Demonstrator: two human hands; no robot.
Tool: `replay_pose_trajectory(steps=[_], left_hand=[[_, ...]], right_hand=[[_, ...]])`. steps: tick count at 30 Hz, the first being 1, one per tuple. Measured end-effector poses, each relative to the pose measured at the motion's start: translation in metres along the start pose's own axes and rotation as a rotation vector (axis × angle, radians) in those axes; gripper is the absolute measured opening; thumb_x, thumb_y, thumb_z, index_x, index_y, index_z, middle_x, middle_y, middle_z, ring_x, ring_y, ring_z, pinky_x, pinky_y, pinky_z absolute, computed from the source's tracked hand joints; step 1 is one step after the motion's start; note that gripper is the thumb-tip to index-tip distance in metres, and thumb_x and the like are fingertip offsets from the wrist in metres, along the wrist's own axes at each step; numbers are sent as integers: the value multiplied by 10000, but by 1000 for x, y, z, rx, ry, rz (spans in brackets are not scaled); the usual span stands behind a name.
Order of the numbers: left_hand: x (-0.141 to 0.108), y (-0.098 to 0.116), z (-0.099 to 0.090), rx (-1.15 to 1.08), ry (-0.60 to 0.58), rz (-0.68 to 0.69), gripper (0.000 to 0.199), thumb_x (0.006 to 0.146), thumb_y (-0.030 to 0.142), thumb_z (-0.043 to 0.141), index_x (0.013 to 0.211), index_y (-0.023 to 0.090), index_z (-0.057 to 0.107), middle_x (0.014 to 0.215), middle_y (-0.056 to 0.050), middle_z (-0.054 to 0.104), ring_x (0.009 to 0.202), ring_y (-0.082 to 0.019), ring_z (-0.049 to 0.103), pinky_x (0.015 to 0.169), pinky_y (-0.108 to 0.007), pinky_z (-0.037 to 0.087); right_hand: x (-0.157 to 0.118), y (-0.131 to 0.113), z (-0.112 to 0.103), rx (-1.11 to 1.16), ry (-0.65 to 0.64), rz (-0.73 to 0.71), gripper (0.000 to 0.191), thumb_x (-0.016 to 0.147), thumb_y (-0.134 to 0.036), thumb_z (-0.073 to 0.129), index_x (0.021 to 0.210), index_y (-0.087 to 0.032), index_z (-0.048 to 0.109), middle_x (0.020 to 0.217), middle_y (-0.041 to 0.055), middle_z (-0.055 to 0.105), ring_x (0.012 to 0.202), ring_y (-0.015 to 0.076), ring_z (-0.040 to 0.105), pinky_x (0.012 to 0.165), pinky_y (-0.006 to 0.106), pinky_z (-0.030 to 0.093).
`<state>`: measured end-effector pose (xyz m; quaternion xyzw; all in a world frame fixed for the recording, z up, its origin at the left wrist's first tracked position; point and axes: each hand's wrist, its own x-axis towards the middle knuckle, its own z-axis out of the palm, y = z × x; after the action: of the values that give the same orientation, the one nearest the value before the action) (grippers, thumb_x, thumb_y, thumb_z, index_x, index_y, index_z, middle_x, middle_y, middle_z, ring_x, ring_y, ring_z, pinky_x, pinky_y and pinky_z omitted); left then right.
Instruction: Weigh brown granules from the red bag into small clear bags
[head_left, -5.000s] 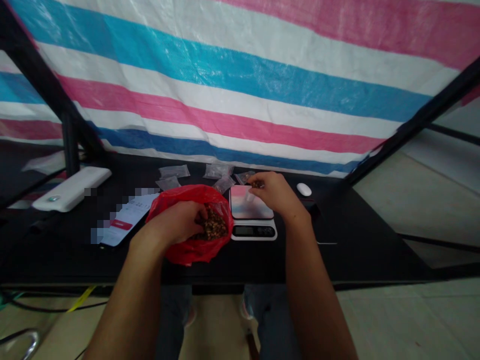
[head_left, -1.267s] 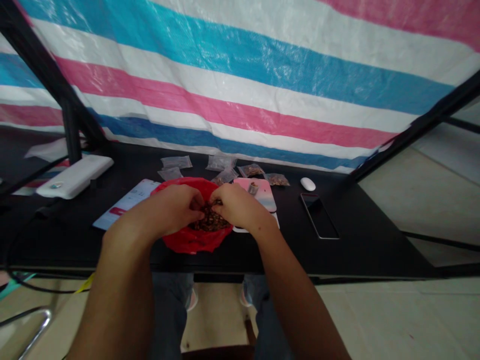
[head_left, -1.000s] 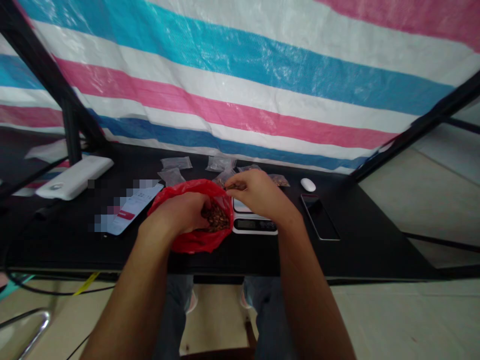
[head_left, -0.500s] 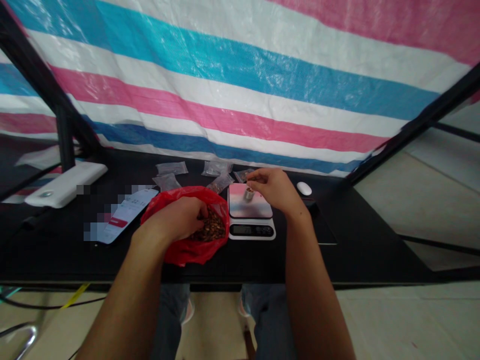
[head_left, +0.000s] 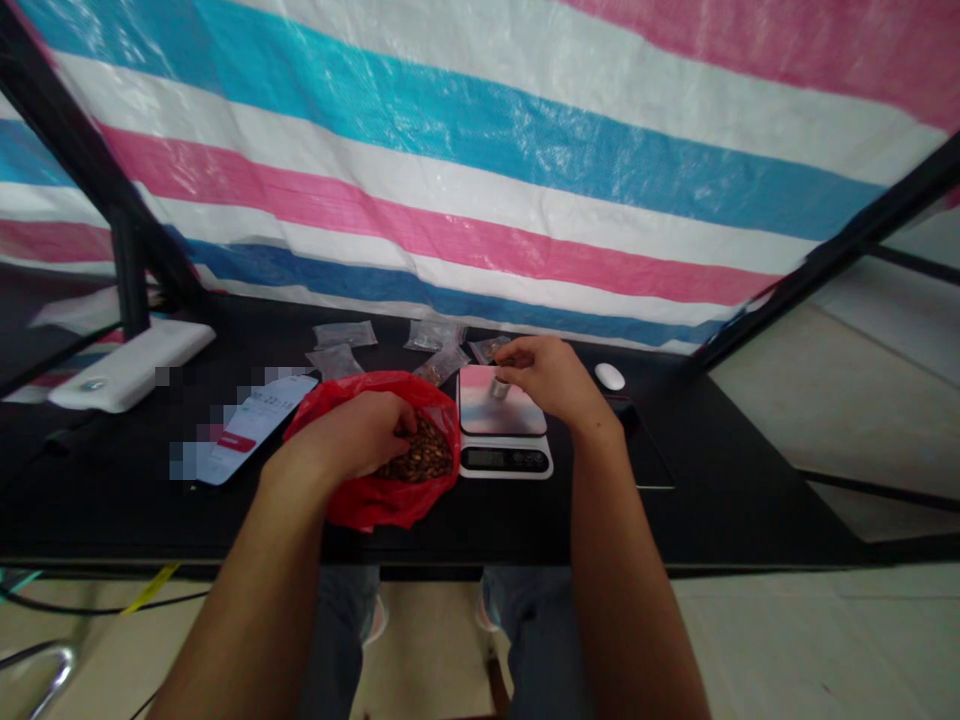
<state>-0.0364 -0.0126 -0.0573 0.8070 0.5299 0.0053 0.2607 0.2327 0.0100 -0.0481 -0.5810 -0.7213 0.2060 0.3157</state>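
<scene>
Digging: left hand [head_left: 337, 440] down among brown seeds [head_left: 424, 455] inside a red plastic bag [head_left: 375, 507]
Pinching: right hand [head_left: 544, 382], apart from the left, fingertips [head_left: 516, 356] together above a small cup [head_left: 498, 389] on a digital scale [head_left: 504, 459]

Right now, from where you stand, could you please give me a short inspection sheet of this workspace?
Surface: black table top.
Job's things: brown nuts or seeds in a red plastic bag; digital scale with a small metal-looking cup on it.
Clutter: small clear plastic bags, white power bank, lit smartphone, white mouse, dark phone.
Hands: left hand in the bag; right hand over the scale, close to the cup.
Cables: dark cable below the table, lower left.
Surroundings: striped tarpaulin behind the table; black frame post.
</scene>
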Motion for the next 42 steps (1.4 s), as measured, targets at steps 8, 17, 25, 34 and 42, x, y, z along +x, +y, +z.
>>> replay_pose_trajectory(steps=[8, 17, 25, 34, 42], left_hand=[[-2, 2, -7, 1, -28, 8, 235, 902, 194, 642, 1035, 211, 835, 1078, -88, 844, 974, -269, 777, 832, -324, 543], [0, -1, -7, -29, 17, 45, 209, 902, 225, 671, 1023, 229, 842, 1063, -73, 847, 953, -255, 783, 812, -311, 548], [1, -1, -8, -68, -2, 40, 231, 875, 238, 656, 1021, 202, 831, 1028, -87, 837, 892, -256, 768, 792, -322, 559], [1, -2, -7, -140, 65, 96, 191, 832, 268, 680, 920, 200, 835, 983, -84, 835, 839, -281, 743, 832, -360, 545], [3, 12, -9, -195, 135, 234, 209, 906, 267, 630, 970, 206, 819, 1038, -42, 837, 947, -227, 752, 879, -306, 535]], right_hand=[[1, -3, 0, -67, -8, -12, 151, 825, -112, 771, 947, -166, 842, 936, 81, 829, 855, 219, 750, 785, 320, 543], [-1, -5, -4, -6, -13, 3, 152, 830, -98, 768, 937, -172, 845, 900, 52, 834, 842, 208, 758, 767, 304, 524], [-1, 0, -3, 87, -10, 32, 163, 803, -121, 809, 964, -132, 829, 936, 97, 836, 872, 226, 779, 788, 313, 569], [1, -3, -4, 155, 81, -1, 90, 825, -125, 779, 911, -141, 799, 899, 78, 830, 823, 205, 771, 773, 297, 578], [11, 3, 11, 183, 225, -37, 130, 873, -130, 714, 983, -143, 781, 994, 95, 831, 910, 216, 779, 875, 345, 592]])
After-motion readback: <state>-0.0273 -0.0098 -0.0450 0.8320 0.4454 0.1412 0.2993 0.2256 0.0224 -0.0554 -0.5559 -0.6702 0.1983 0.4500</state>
